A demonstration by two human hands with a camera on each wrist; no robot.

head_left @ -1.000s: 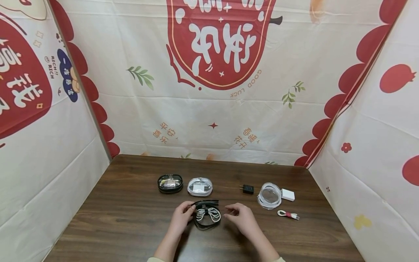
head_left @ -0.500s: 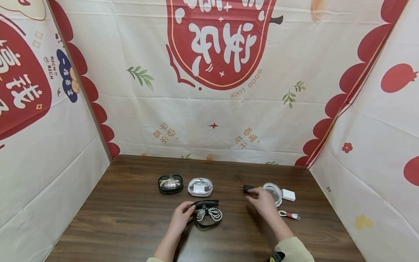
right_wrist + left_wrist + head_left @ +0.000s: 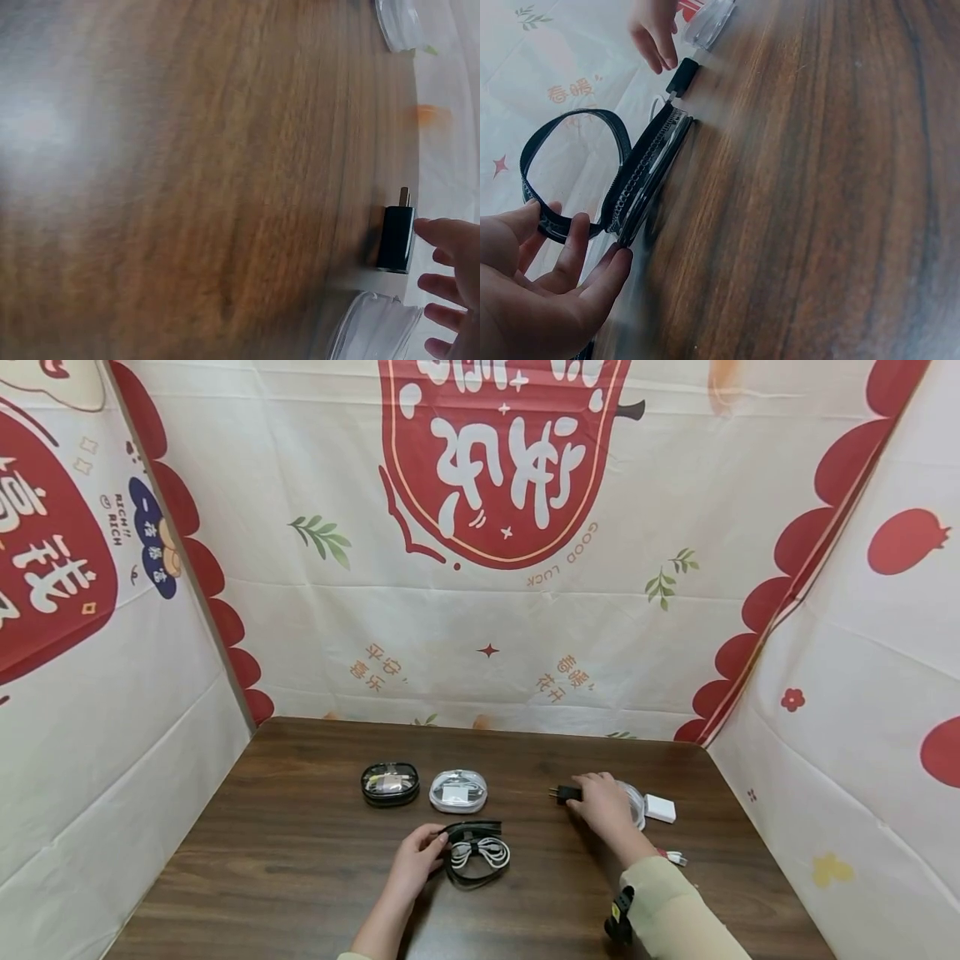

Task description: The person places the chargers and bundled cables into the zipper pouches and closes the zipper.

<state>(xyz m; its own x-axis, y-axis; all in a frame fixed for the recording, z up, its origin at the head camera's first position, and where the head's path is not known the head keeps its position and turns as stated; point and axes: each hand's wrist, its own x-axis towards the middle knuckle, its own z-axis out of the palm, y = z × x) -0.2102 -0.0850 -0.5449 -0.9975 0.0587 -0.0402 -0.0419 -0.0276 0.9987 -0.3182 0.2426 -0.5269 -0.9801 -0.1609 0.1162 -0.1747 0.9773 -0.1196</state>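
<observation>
My left hand (image 3: 415,858) pinches the side of a small clear zip pouch (image 3: 480,828) with black trim. Its lid stands open, and a coiled white cable (image 3: 492,852) with a black tie lies inside. In the left wrist view, the pouch's zipper edge (image 3: 649,161) runs away from my fingers, with the lid looped up at left. My right hand (image 3: 604,806) reaches to a black charger plug (image 3: 567,793), fingers spread. The right wrist view puts a fingertip right at the side of the charger plug (image 3: 397,236), prongs pointing away.
Behind the open pouch stand a filled black-trimmed pouch (image 3: 389,784) and a filled white-trimmed one (image 3: 458,792). At the right, a clear pouch (image 3: 636,806) is partly behind my hand, beside a white charger (image 3: 660,808). A white cable (image 3: 677,857) is mostly hidden by my forearm.
My right hand has moved from beside the open pouch, right and away, to the black charger plug. The left hand keeps its hold on the pouch.
</observation>
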